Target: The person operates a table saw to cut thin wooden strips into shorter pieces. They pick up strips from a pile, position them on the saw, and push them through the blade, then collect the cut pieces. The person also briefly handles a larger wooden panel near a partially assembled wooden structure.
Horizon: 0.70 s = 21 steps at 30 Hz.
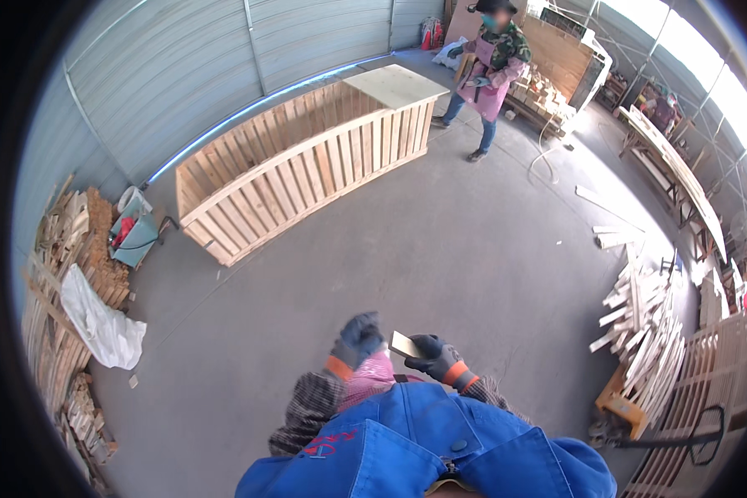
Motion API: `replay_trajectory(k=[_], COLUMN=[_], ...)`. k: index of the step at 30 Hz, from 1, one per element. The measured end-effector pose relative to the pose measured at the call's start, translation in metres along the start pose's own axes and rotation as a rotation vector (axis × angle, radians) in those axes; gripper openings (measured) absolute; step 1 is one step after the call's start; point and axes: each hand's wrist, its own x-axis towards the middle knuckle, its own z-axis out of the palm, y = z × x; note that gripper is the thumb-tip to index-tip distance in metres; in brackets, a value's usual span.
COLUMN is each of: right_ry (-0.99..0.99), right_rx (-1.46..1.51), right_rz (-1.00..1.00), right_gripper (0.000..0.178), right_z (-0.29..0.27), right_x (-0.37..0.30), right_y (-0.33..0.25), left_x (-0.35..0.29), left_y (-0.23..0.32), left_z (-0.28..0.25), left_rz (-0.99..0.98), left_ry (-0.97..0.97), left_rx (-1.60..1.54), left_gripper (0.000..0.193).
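Both my hands wear dark gloves with orange cuffs and are held in front of my body. In my right hand is a small flat rectangular piece, pale on its face with a darker edge; it looks like a wood block. My left hand is just left of it, apart from the piece, with its fingers curled in and slightly blurred. Whatever that hand may hold is hidden. Beyond them, a long slatted wooden crate stands on the floor, with a pale board across its far right end.
Another person stands beside the crate's far end. Stacked lumber, a teal bin and a white sack are at left. Loose wood strips, a yellow pallet jack and a long bench are at right.
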Motion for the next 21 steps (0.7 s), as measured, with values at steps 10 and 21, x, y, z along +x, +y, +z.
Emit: replay_trajectory(k=[10,21], right_ry=[0.448,0.304], right_rx=[0.517,0.368], right_rz=[0.483,0.298], right_gripper=[0.043,0.049], right_z=[-0.151,-0.355], right_x=[0.221,0.615], right_y=[0.138,0.231], left_x=[0.368,0.607], left_y=[0.236,0.178], left_z=[-0.038,-0.003], left_rz=[0.620,0.662], left_ry=[0.316,0.280], left_rx=[0.218,-0.194], left_gripper=[0.017,0.014])
